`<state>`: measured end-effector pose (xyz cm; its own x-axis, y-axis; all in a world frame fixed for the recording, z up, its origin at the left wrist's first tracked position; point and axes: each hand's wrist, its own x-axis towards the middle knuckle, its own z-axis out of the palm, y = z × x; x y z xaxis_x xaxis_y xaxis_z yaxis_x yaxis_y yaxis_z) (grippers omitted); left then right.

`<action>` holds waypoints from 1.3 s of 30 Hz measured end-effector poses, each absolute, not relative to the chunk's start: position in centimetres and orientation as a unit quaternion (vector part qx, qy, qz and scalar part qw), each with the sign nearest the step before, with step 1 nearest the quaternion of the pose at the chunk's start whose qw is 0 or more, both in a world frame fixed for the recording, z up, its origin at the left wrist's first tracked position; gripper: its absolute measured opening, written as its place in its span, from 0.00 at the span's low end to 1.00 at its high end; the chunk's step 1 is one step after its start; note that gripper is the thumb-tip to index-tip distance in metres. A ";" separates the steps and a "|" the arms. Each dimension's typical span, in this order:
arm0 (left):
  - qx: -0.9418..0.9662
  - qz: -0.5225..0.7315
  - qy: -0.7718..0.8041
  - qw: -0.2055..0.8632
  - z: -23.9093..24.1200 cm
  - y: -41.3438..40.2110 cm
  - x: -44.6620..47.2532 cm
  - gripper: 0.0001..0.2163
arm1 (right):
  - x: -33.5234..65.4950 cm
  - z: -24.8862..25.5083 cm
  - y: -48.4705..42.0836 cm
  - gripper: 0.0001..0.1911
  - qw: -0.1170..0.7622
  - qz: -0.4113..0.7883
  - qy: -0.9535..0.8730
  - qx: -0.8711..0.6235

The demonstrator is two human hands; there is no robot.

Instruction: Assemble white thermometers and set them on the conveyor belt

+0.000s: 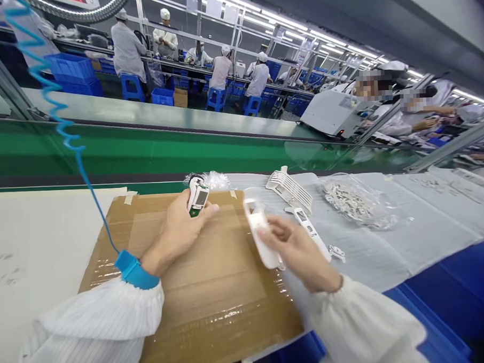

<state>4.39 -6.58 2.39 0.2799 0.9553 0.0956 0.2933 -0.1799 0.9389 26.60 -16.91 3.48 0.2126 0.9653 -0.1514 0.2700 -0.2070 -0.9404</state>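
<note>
My left hand (179,224) is closed around a small white handheld device (199,196) with a grey display and a green circuit board showing at its lower end. A blue wrist strap (135,269) circles that wrist. My right hand (295,243), slightly blurred, grips a long white plastic housing shell (261,234) with an opening near its top. Both hands are above a tape-covered cardboard sheet (214,289), the right one over its right edge. Just beyond my right fingers lies another white housing shell (310,232) with a window cut in it.
A white slotted rack (289,191) and a bag of small white parts (349,201) lie on the right. One small white part (337,253) is loose nearby. Clear plastic wrap (216,180) sits behind the cardboard. A blue coiled cord (65,125) hangs left. Beyond the green conveyor (152,150), people work.
</note>
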 end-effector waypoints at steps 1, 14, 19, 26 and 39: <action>0.653 0.378 0.482 0.446 2.3 -6.4 4.3 0.13 | 28.4 3.4 -16.6 0.27 0.423 0.383 -0.457 -0.682; 0.643 0.362 0.528 0.421 1.8 -5.8 4.0 0.13 | 39.3 2.2 -20.4 0.27 0.142 0.004 -0.523 -0.840; 0.650 0.351 0.536 0.408 2.0 -6.0 4.0 0.14 | 38.5 1.5 -20.3 0.22 0.081 0.005 -0.534 -0.841; 0.650 0.348 0.538 0.410 2.9 -6.3 4.1 0.13 | 39.2 2.3 -20.0 0.14 0.122 0.023 -0.516 -0.847; 0.642 0.329 0.564 0.402 3.2 -6.3 4.1 0.14 | 40.0 2.6 -19.5 0.14 0.074 -0.006 -0.630 -0.773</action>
<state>4.11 -6.27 3.21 0.1482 0.9885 -0.0309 0.4597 -0.0412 0.8871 40.02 -19.52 2.55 0.2068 0.9731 0.1016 0.9748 -0.1960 -0.1070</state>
